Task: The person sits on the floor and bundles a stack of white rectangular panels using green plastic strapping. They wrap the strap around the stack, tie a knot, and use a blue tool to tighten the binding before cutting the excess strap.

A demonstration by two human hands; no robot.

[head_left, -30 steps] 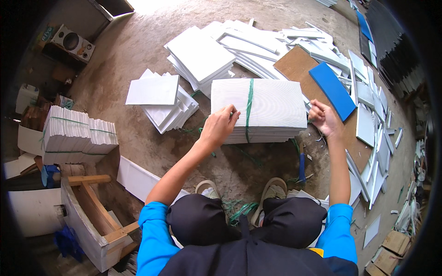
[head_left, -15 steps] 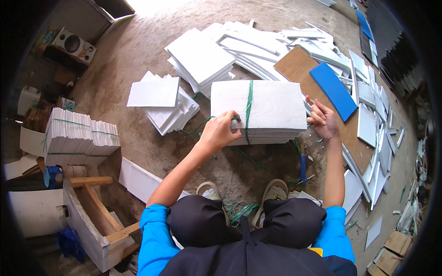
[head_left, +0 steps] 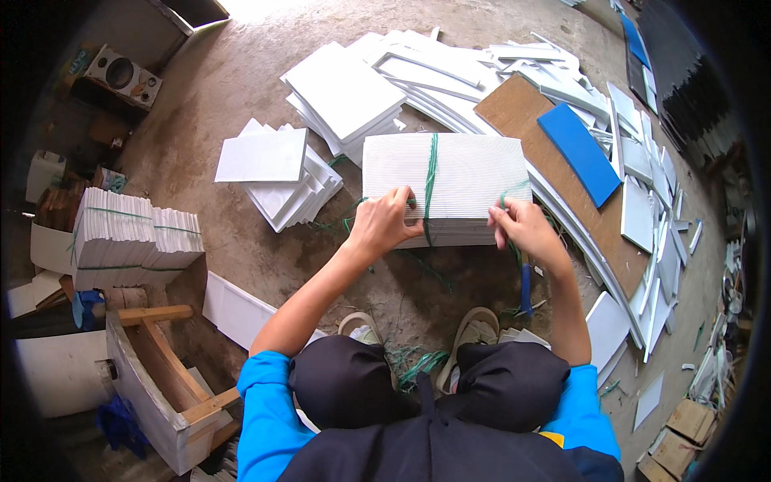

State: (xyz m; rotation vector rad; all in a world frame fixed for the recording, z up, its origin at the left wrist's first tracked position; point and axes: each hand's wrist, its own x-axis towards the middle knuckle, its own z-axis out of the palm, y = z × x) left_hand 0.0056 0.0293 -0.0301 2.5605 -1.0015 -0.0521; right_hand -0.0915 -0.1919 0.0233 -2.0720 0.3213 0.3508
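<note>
A stack of white ribbed panels (head_left: 478,165) lies on the floor in front of my feet. A green plastic string (head_left: 432,173) runs across its top and down the near side. My left hand (head_left: 385,221) is at the near left edge, its thumb and fingers closed on green string beside the band. At the near right corner my right hand (head_left: 526,229) is closed, with a thin green strand rising from its pinched fingers. A blue-handled tool (head_left: 526,289) lies on the floor beneath my right hand, its other end hidden.
Loose white panels (head_left: 345,88) are piled beyond the stack. A brown board (head_left: 562,149) bears a blue panel (head_left: 580,153) at right, among white offcuts. A tied panel bundle (head_left: 136,241) and a wooden frame (head_left: 161,377) stand at left. Tangled green string (head_left: 418,365) lies between my feet.
My right hand has come left and nearer, from beyond the stack's right end to its near right corner, bringing the green strand along. My left hand stays at the near left edge.
</note>
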